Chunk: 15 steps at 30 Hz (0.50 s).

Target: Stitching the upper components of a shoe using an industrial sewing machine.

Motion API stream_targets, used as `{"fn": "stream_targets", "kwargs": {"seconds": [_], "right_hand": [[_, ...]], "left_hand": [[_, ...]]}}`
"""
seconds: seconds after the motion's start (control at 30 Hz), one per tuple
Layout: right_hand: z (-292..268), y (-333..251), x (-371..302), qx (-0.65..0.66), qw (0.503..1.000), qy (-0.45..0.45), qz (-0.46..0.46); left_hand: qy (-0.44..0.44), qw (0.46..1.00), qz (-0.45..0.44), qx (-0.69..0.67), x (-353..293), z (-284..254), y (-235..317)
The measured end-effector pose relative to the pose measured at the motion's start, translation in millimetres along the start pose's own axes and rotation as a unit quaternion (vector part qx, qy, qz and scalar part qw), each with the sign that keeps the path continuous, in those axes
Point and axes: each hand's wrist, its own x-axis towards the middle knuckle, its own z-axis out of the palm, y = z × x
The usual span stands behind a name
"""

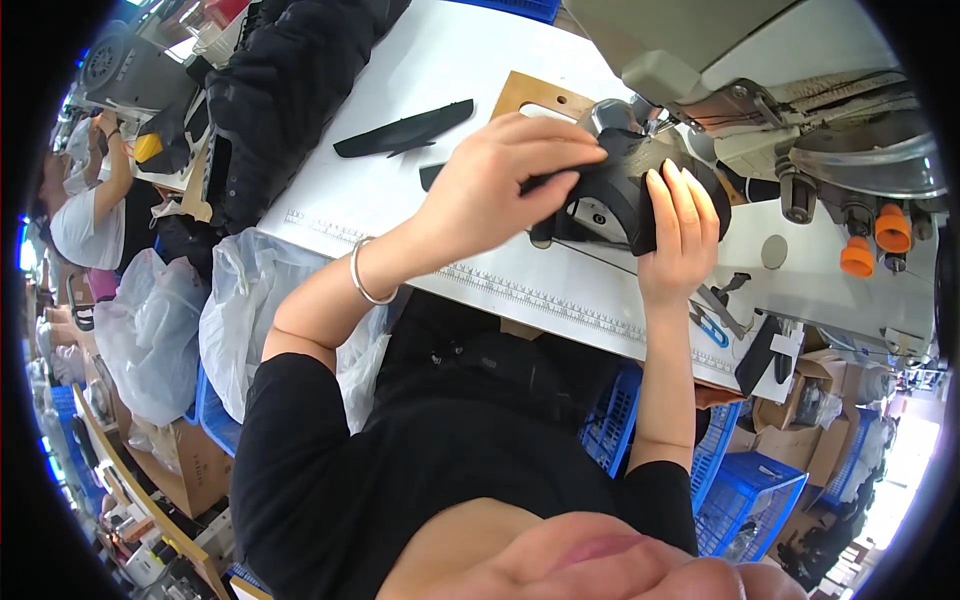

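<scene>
Black curved piece (610, 190) sits at the sewing machine (760, 80) on the white table (450, 70). Left hand (500, 180) pinches its near edge; right hand (680, 225) presses fingers flat on it, apparently gripping. Black strip (405, 130) lies apart.

A curved workpiece (610, 190) is being held on the bench (450, 70) between both hands, the left hand (495, 185) at its nine o'clock and the right hand (683, 232) at its four o'clock. A sewing machine (800, 90) is standing at the workpiece's two o'clock. A long strip (405, 130) is lying on the bench at the left hand's ten o'clock. A board (540, 98) is lying at the left hand's twelve o'clock. Crates (740, 490) are being kept under the bench, at five o'clock.
</scene>
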Motion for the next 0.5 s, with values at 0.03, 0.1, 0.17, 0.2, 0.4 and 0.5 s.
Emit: {"fn": "stream_targets", "kwargs": {"seconds": [0.03,0.1,0.17,0.2,0.4,0.5], "right_hand": [[-1.9,-1.3,-1.2,0.001,1.000,-0.001,0.001],[-5.9,-3.3,-1.6,-0.017,1.000,-0.016,-0.004],[-6.7,-7.1,0.3,-0.016,1.000,-0.018,-0.001],[-6.6,-8.7,0.1,-0.016,1.000,-0.019,-0.002],[-6.2,-3.6,2.5,-0.020,1.000,-0.014,0.000],[-3.9,-3.2,1.2,-0.018,1.000,-0.010,0.003]], "left_hand": [[-0.003,0.999,0.034,0.041,0.2,3.2,2.6],[0.014,0.993,0.065,0.092,2.1,9.6,9.0],[0.019,0.971,0.126,0.201,5.9,7.8,13.6],[0.016,0.965,0.135,0.222,6.7,8.3,11.5],[-0.006,0.950,0.153,0.272,15.0,11.6,8.1],[-0.012,0.946,0.154,0.284,16.6,11.4,8.3]]}}
